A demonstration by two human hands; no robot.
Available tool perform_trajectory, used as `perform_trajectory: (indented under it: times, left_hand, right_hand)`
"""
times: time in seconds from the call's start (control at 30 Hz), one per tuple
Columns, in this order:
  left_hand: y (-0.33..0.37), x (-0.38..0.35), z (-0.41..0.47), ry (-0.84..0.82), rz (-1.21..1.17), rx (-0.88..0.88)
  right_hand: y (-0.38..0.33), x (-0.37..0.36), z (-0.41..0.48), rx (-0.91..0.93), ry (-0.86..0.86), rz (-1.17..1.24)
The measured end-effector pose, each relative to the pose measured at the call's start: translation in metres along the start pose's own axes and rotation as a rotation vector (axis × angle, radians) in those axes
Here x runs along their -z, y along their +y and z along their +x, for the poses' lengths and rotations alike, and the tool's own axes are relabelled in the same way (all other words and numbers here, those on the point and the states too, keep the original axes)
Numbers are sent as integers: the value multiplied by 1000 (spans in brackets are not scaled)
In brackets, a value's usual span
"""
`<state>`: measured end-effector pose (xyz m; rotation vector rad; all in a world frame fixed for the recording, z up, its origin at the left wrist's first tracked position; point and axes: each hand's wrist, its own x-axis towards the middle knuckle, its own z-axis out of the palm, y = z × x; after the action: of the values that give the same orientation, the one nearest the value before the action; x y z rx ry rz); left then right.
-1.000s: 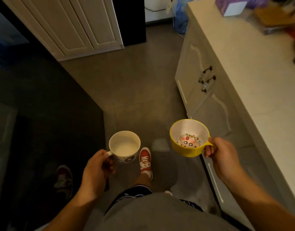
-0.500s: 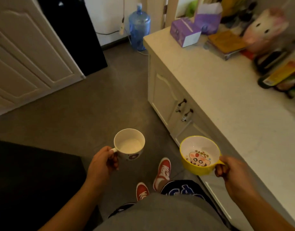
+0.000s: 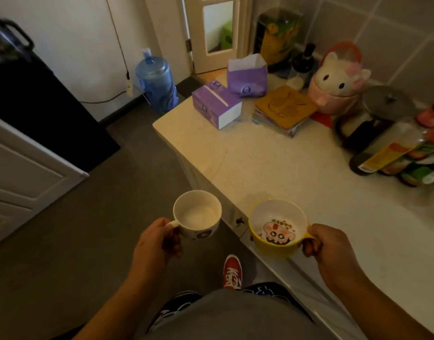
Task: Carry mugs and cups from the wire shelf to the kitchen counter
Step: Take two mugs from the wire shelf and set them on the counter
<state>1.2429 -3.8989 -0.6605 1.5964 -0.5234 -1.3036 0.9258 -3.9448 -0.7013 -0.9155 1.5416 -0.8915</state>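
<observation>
Yellow round cup [image 3: 277, 227] with a cartoon face printed on its white inside, plus a white ceramic mug [image 3: 197, 213] with dark spots on the outside: both were held up in the air at the near edge of the counter, neither one set down yet. Biggest thing in view was the pale stone kitchen counter [image 3: 272, 165] running along the right, with stuff crowded at its far end. On the floor past its corner stood a blue plastic water jug [image 3: 157, 82]. Up on the counter sat a pink and white cat-shaped jar [image 3: 336, 82] by the tiled wall and a purple cardboard box [image 3: 216, 106] near the corner, well apart from both cups.

The yellow cup hung over the counter's front edge, upright. The white mug was just left of it, over the grey floor, also upright. Right hand [image 3: 331, 249] had its fingers curled round the yellow cup's handle, arm reaching in from lower right. Left hand [image 3: 154, 244] gripped the mug's handle the same way, back of the hand up, forearm coming from bottom left. A red sneaker [image 3: 233, 272] showed on the floor between the arms.
</observation>
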Motion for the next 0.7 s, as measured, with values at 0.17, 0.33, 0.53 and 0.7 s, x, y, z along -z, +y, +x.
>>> perform_trajectory:
  times: [0.17, 0.33, 0.53, 0.7]
  left_hand:
    - [29, -30, 51, -117, 61, -20]
    - [53, -57, 110, -264, 118, -32]
    - [81, -92, 175, -466, 277, -20]
    - [96, -118, 216, -641, 386, -26]
  right_hand:
    - [-25, 0, 42, -27, 94, 83]
    - [-42, 2, 68, -1, 196, 144]
    - [-55, -10, 79, -4, 407, 230]
    - [-57, -30, 71, -26, 572, 285]
